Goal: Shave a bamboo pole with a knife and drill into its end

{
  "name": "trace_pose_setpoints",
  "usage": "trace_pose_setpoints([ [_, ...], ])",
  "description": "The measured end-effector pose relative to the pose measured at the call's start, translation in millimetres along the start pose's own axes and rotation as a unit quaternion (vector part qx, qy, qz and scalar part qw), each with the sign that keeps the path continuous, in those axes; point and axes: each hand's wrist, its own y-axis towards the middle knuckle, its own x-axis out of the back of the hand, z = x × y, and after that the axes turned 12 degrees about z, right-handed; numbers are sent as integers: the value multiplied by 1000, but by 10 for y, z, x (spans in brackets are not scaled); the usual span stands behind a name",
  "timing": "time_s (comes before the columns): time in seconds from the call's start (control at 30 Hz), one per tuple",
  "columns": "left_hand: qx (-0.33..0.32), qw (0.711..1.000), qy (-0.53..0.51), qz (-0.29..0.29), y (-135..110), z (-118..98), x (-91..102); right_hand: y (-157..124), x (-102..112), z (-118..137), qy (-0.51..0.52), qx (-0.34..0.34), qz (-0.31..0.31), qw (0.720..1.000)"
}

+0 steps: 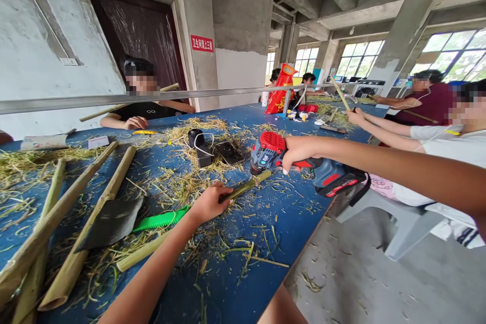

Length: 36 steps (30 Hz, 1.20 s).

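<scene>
My left hand [210, 202] is closed around a short piece of bamboo [260, 178], which lies low over the blue table and points away to the right. In my right hand [298, 152] is a red and grey-blue cordless drill [269, 146], its battery toward me. The drill's chuck is just above the far part of the bamboo; whether a bit touches it cannot be made out. Behind my left wrist lie a green ridged handle-like piece [163, 219] and a wide dark blade [112, 223]. Another bamboo length [142, 252] passes under my left forearm.
Long bamboo poles [56, 228] lie at the left. Plant shavings [190, 177] litter the blue table [243, 293]. Beyond stand a black charger-like block [199, 149] and a red bag [281, 91]. A metal rail [212, 93] crosses above the table. Several people sit around; a grey stool [398, 228] is at right.
</scene>
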Motion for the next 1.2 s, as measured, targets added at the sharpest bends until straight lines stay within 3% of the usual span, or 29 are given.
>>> trace_pose_setpoints([
  [0.67, 5, 999, -49, -4, 18, 44, -46, 123, 5, 24, 2, -20, 16, 1000],
  [1.2, -2, 1000, -19, -12, 4, 40, -48, 147, 0, 41, 7, -20, 41, 999],
])
